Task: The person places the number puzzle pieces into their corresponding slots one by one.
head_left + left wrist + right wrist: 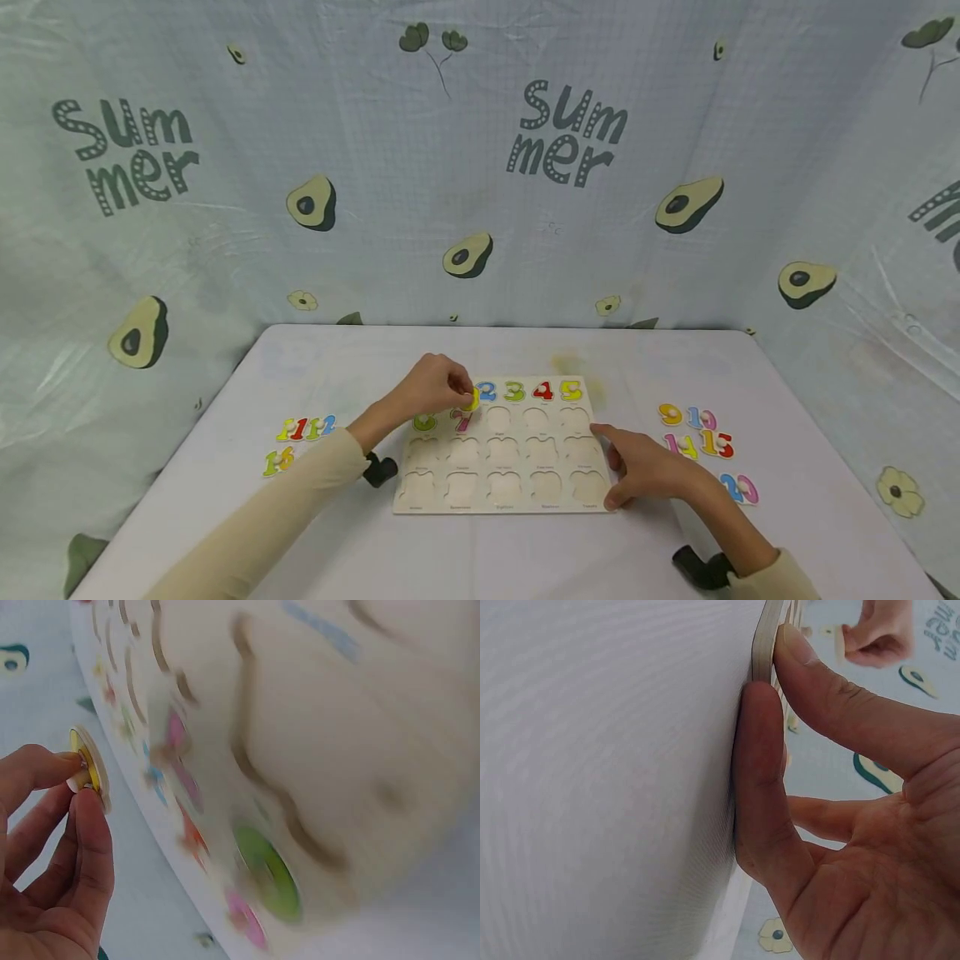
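My left hand (pixel 429 385) pinches a yellow number piece (pixel 100 774) by its small knob, thumb against fingers. It is above the upper left of a pale wooden number puzzle board (pixel 504 510); the piece's digit cannot be read. Below the hand, a green 6 (pixel 424 423) and a pink 7 (pixel 461 420) sit in the second row. At the board's right edge is my right hand (pixel 651 467). Its thumb (pixel 799 646) touches the near right corner, and a finger touches the edge farther up. The upper left slot is hidden behind the left hand.
Along the board's top row are a blue 2 (pixel 487 391), green 3 (pixel 514 391), red 4 (pixel 543 390) and yellow 5 (pixel 571 390). Loose pieces, including 11 (pixel 292 429) and 16 (pixel 279 461), lie left. Others, including 9 (pixel 670 414) and 20 (pixel 739 489), lie right.
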The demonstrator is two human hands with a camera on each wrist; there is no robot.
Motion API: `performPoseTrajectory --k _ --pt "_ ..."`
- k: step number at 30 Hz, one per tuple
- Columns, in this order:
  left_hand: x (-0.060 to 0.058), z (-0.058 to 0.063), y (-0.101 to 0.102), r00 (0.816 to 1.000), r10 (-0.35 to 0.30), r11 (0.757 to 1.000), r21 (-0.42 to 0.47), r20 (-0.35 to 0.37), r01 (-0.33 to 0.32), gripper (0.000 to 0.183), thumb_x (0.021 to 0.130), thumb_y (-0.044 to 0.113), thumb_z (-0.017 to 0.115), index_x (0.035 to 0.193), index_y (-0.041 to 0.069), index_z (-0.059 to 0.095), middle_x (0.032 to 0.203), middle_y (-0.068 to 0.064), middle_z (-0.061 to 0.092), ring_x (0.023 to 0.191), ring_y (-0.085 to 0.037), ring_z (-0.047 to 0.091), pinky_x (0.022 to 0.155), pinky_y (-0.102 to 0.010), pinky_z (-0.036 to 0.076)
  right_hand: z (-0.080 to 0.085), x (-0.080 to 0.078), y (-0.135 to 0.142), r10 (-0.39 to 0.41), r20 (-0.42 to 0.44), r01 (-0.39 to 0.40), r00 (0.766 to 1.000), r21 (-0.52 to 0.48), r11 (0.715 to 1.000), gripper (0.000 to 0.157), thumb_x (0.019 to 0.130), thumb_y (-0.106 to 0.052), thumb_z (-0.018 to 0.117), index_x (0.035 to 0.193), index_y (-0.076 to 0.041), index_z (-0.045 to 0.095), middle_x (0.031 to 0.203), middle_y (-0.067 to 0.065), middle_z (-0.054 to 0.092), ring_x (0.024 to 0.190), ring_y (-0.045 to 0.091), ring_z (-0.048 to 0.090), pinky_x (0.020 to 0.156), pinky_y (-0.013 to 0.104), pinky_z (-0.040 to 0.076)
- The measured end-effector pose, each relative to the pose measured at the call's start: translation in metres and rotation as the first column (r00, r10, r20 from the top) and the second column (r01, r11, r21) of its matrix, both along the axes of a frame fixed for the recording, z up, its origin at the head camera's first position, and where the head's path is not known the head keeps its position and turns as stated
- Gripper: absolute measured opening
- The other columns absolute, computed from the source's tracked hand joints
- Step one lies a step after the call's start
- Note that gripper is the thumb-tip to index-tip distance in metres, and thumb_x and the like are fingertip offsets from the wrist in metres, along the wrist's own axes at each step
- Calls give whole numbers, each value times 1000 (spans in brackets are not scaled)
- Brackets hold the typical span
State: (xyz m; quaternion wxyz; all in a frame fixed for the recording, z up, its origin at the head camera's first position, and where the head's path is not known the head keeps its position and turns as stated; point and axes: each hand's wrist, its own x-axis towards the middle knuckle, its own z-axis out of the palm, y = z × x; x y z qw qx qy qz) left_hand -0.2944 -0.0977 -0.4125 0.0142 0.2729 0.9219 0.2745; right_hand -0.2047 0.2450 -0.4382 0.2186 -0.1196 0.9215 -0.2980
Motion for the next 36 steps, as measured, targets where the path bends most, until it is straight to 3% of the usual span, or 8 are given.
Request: performPoseTrajectory --k 4,9,15,29,33,36 --pt "2 -5 28 997 -74 997 -29 -11 74 5 78 15 74 73 17 74 69 8 69 61 -2 56 61 -20 46 0 0 1 5 2 -5 1000 -10 1000 102 60 -18 90 146 -7 36 88 5 51 75 17 51 60 28 42" --pt "3 -13 45 997 -82 992 -96 10 83 5 78 18 74 73 17 74 68 9 68 63 -4 54 62 -21 45 0 1 1 5 -1 -5 1000 -12 1000 103 60 -17 91 147 -6 36 88 5 51 75 17 51 60 28 44" --pt "1 -24 50 996 -85 988 -131 11 86 7 80 20 74 74 19 74 69 10 67 65 -4 54 65 -23 45 0 2 1 5 -1 -5 1000 -19 1000 103 60 -16 90 147 -6 36 88 6 50 75 17 51 59 27 44" --pt "3 -27 50 996 -83 987 -134 33 87 6 80 18 73 74 19 73 68 12 65 66 -4 53 66 -22 43 3 2 0 8 16 -8 1000 12 1000 100 64 -20 89 148 -9 34 91 4 53 74 16 55 62 28 47" --pt "5 -24 48 994 -100 986 -128 39 104 5 80 17 75 83 14 73 74 7 67 71 -6 55 68 -23 44 15 -3 10 1 -18 -1 1000 20 1000 86 72 -25 84 144 -11 39 99 6 57 69 13 60 64 28 49" --pt "11 -21 44 992 -122 989 -84 43 125 15 79 16 77 92 10 73 82 0 69 74 -8 61 70 -23 47 27 -13 30 -17 -132 18 991 13 1000 63 81 -23 77 134 -7 48 101 9 59 68 13 62 62 27 52"
